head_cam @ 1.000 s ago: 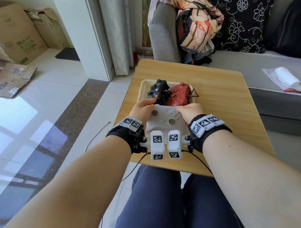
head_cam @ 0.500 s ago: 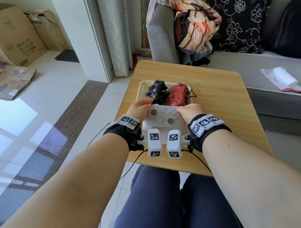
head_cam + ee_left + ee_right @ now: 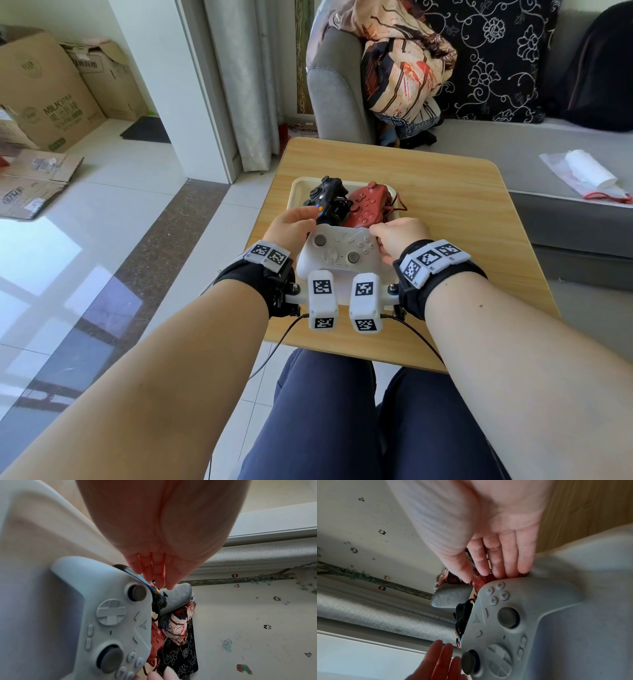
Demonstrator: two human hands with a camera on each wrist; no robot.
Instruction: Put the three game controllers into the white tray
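The white tray [image 3: 298, 186] sits on the wooden table [image 3: 452, 205]. At its far end lie a black controller [image 3: 327, 200] and a red controller [image 3: 370, 207] side by side. A white controller [image 3: 337, 251] lies face up at the tray's near end. My left hand [image 3: 293, 226] is at its far left corner, with straight fingers [image 3: 154, 574] beside the black controller [image 3: 159, 599]. My right hand [image 3: 397, 233] is at its far right corner; its straight fingers [image 3: 498, 561] reach past the white controller [image 3: 522, 622] to the red one [image 3: 479, 582]. Neither hand grips anything.
A grey sofa [image 3: 342, 89] with a patterned blanket [image 3: 400, 61] and a dark cushion [image 3: 493, 58] stands behind the table. A white roll [image 3: 587, 168] lies on the sofa seat. Cardboard boxes [image 3: 44, 92] stand on the tiled floor at the left. My knees are under the table's near edge.
Both hands have slipped off the sides of the white controller toward its far corners, and their fingers have straightened. The white controller stays at the tray's near end.
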